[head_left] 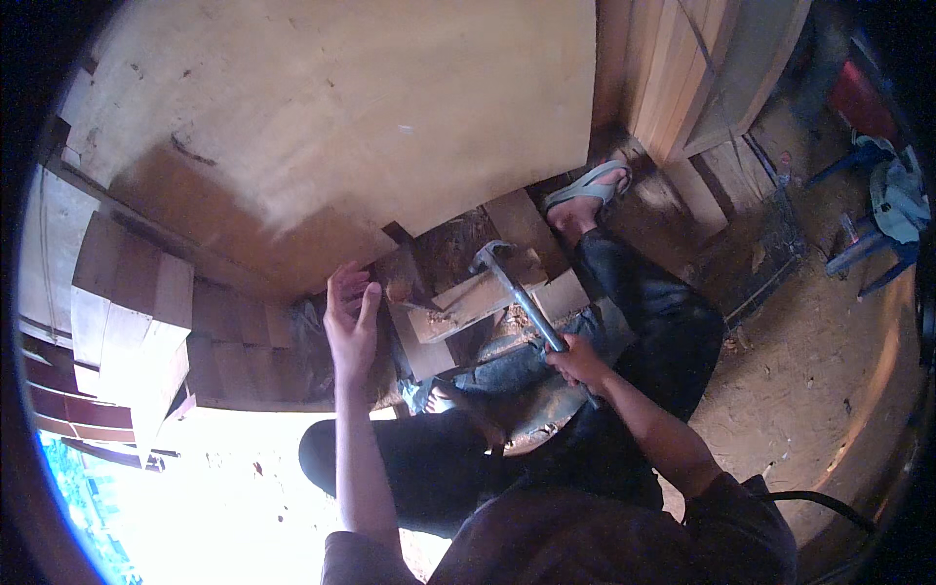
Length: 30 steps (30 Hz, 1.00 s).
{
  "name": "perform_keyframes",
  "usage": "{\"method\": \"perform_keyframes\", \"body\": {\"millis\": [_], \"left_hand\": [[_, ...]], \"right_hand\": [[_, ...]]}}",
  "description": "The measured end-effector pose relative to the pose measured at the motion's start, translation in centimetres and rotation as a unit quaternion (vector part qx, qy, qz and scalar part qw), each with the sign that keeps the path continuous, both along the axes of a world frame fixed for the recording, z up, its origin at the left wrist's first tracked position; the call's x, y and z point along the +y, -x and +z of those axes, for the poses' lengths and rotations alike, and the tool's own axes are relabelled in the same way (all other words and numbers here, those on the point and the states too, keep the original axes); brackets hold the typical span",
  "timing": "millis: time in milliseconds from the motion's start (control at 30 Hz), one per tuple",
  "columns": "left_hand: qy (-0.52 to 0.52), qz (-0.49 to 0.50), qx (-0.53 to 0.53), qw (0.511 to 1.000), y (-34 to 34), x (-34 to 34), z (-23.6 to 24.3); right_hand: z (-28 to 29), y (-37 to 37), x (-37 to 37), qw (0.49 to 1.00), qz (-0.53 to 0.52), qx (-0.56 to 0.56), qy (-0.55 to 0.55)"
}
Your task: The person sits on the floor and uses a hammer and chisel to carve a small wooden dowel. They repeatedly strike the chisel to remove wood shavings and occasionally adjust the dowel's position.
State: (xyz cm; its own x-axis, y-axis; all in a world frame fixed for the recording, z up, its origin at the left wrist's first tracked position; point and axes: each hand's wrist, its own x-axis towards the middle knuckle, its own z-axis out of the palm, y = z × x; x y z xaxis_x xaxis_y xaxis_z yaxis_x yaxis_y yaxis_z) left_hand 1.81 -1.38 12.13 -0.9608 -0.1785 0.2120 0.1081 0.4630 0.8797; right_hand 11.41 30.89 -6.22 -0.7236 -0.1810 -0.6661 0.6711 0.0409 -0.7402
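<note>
A claw hammer (526, 304) with a metal shaft is gripped near its lower end by my right hand (577, 362). Its head lies over a short wooden block (472, 304) in front of my lap; whether the two touch I cannot tell. Raised to the left of that block is my left hand (351, 314), its fingers apart and nothing seen in it. Wood shavings are scattered around the block, and another light piece of wood (560, 295) lies just right of it.
A large plywood sheet (390, 117) spans the far side. Stacked wooden pieces (132, 312) stand at the left, and long boards (687, 78) lean at the far right. A blue plastic stool (873, 249) with cloth on it is at the right. My sandalled foot (590, 190) rests near the sheet.
</note>
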Motion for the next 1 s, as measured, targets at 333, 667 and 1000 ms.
{"method": "perform_keyframes", "body": {"millis": [333,667,1000], "left_hand": [[-0.033,0.156,-0.063,0.985,4.3,5.3,-6.2],[-0.331,-0.001,0.006,0.944,4.1,2.9,-5.7],[-0.205,0.096,-0.002,0.974,1.2,5.4,-11.4]], "right_hand": [[-3.2,-0.2,0.3,0.959,0.056,0.21,-0.183],[0.0,0.1,1.8,0.983,0.067,0.136,-0.103],[4.5,-0.2,1.7,0.996,0.083,-0.022,-0.01]]}}
